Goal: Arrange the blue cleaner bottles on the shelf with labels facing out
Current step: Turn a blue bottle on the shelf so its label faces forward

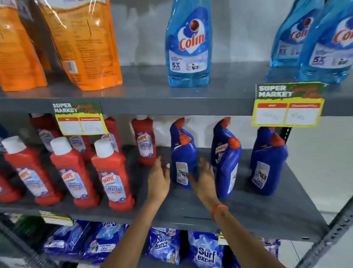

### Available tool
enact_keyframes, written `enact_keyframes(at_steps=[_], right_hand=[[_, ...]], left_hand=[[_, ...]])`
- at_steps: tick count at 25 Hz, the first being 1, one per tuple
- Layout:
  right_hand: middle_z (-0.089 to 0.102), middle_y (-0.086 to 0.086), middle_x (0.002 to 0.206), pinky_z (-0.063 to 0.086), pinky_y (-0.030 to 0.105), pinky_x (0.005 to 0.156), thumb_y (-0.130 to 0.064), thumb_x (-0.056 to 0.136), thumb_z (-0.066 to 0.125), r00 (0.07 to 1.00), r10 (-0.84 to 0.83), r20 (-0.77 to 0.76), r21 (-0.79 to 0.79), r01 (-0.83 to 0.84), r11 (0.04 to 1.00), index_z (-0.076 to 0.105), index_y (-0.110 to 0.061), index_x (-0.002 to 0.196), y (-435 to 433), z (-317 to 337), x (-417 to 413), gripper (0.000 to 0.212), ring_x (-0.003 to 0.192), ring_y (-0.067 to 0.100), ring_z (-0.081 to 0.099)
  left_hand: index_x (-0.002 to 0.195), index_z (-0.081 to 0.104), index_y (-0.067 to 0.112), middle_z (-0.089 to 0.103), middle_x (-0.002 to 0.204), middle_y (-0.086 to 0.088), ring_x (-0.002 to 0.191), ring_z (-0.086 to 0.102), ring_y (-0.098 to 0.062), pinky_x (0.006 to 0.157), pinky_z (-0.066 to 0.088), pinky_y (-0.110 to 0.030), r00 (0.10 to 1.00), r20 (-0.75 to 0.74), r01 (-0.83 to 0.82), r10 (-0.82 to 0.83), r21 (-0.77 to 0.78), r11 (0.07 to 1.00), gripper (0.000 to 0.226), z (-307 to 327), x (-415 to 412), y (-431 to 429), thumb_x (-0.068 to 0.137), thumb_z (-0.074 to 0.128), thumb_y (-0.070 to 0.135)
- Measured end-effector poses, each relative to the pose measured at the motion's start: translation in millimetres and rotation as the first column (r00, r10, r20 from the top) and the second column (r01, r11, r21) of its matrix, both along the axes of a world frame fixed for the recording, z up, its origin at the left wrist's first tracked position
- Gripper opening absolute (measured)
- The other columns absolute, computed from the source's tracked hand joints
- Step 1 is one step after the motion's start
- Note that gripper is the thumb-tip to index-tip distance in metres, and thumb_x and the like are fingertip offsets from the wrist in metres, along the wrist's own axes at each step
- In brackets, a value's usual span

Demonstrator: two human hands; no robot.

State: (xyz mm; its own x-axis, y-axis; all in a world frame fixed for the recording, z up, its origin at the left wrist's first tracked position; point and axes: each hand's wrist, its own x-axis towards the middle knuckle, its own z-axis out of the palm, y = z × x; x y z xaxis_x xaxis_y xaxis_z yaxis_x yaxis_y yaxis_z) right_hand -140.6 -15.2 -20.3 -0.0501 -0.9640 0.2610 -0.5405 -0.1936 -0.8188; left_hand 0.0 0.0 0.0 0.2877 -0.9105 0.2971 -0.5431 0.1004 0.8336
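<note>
A: Head view: grey metal shelf [262,218], pale wall behind, light floor at right.
B: Blue cleaner bottle [183,154] stands mid-shelf, back label outward. Left hand [159,177] spread beside it; right hand [204,178] spread, touching its base.

Both hands [158,178] flank blue bottle [182,156].

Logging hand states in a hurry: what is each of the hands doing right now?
Left hand: open, beside the front blue bottle, holding nothing.
Right hand: open, fingers against that bottle's side, not gripping.
</note>
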Motion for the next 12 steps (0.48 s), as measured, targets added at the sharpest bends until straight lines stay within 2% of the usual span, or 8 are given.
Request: enact_keyframes(at_steps=[2,4,6,8,12], right_hand=[[0.054,0.025,0.121,0.037,0.042,0.097,-0.012,0.081,0.065,1.0,-0.013,0.0,0.16,0.013,0.987,0.043,0.002,0.125,-8,-13,8,0.05,0.113,0.041,0.05],[0.059,0.024,0.117,0.044,0.044,0.093,-0.012,0.081,0.063,0.998,-0.034,0.055,0.246,0.02,0.969,0.045,-0.001,0.121,-13,-29,14,0.045,0.108,0.04,0.056],[0.063,0.02,0.115,0.047,0.038,0.083,-0.015,0.083,0.062,0.991,-0.081,0.108,0.26,0.051,0.964,0.046,-0.006,0.12,-17,-39,16,0.041,0.1,0.034,0.06],[0.065,0.019,0.115,0.048,0.036,0.078,-0.016,0.084,0.061,0.986,-0.088,0.143,0.262,0.048,0.964,0.045,-0.01,0.121,-21,-40,16,0.04,0.093,0.029,0.061],[0.063,0.02,0.116,0.049,0.047,0.09,-0.009,0.085,0.062,0.987,-0.011,0.157,0.279,-0.034,0.96,0.041,-0.005,0.124,-21,-36,5,0.044,0.1,0.033,0.06]], left_hand=[[0.14,0.028,0.005,0.042,0.144,-0.018,0.131,0.041,-0.032,0.109,0.034,-0.046,0.992,-0.014,0.125,-0.125,0.136,0.983,0.053,-4,7,-17,0.093,0.049,0.019],[0.142,0.022,0.011,0.038,0.147,-0.013,0.134,0.039,-0.028,0.111,0.033,-0.045,0.955,-0.091,0.294,-0.281,0.195,0.936,0.063,-7,14,-37,0.091,0.055,0.024],[0.141,0.026,0.015,0.043,0.143,-0.013,0.129,0.045,-0.026,0.107,0.039,-0.041,0.899,-0.231,0.413,-0.371,0.173,0.894,0.064,-6,15,-53,0.087,0.06,0.02],[0.139,0.03,0.018,0.043,0.143,-0.01,0.128,0.045,-0.022,0.106,0.04,-0.041,0.853,-0.312,0.476,-0.419,0.135,0.869,0.062,-7,16,-64,0.086,0.062,0.017],[0.132,0.037,0.031,0.042,0.136,0.004,0.125,0.044,-0.012,0.097,0.043,-0.024,0.744,-0.365,0.637,-0.56,0.133,0.759,0.06,-1,25,-74,0.082,0.066,0.014]])
